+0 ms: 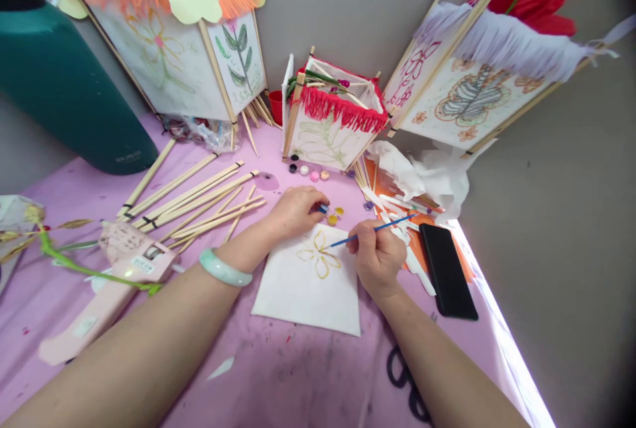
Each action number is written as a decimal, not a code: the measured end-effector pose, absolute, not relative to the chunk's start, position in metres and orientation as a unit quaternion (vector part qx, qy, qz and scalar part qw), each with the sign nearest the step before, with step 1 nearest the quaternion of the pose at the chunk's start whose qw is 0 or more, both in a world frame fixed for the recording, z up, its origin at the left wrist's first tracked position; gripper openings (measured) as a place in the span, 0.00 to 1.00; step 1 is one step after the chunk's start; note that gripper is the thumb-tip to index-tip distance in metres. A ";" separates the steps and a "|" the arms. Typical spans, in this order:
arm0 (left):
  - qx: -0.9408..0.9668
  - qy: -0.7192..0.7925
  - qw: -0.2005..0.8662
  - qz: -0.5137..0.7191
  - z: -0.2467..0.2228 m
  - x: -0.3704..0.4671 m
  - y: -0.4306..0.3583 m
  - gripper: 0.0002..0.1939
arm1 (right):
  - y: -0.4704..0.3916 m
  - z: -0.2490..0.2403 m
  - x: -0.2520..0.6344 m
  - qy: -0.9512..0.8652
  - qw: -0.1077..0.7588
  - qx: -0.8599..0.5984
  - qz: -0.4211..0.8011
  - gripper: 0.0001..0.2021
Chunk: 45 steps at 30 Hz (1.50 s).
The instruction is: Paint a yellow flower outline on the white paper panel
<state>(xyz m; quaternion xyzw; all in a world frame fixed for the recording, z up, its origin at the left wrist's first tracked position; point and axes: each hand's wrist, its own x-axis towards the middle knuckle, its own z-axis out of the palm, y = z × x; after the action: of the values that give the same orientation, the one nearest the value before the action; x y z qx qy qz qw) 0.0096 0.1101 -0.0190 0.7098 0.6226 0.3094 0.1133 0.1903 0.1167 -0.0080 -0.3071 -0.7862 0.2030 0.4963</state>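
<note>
A thin blue paintbrush (342,241) is pinched in my right hand (380,259), its tip at the middle of a yellow-outlined flower (320,254). That flower is drawn on a white sheet (303,299) lying on the purple tablecloth. My left hand (297,213) rests at the sheet's top edge, its fingers closed around a small blue paint pot (322,209). Close by its fingertips sit small yellow paint pots (332,219). A pale green bangle (224,269) circles my left wrist.
Wooden sticks (199,196) and a pink glue gun (114,282) lie left. Decorated paper lanterns (322,133) stand along the wall, beside a teal bottle (64,83). On the right are a black phone (448,272), paper scraps (420,269) and scissors (397,372), partly under my forearm.
</note>
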 end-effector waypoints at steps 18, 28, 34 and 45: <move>0.709 0.626 0.108 0.307 -0.021 0.010 0.111 0.12 | 0.114 -0.007 0.190 -0.795 0.490 -0.297 0.200 0.15; 0.710 0.621 0.111 0.314 -0.021 0.009 0.111 0.12 | 0.114 -0.009 0.191 -0.800 0.486 -0.293 0.194 0.15; 0.706 0.623 0.114 0.317 -0.020 0.009 0.110 0.13 | 0.113 -0.007 0.190 -0.803 0.484 -0.290 0.193 0.15; 0.705 0.624 0.111 0.317 -0.022 0.010 0.111 0.13 | 0.111 -0.004 0.187 -0.812 0.455 -0.298 0.209 0.16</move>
<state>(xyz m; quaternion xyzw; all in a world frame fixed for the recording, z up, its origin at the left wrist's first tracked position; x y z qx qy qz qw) 0.0096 0.1106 -0.0220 0.7050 0.6244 0.3174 0.1111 0.1870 0.1110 -0.0041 -0.2980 -0.8124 0.2091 0.4554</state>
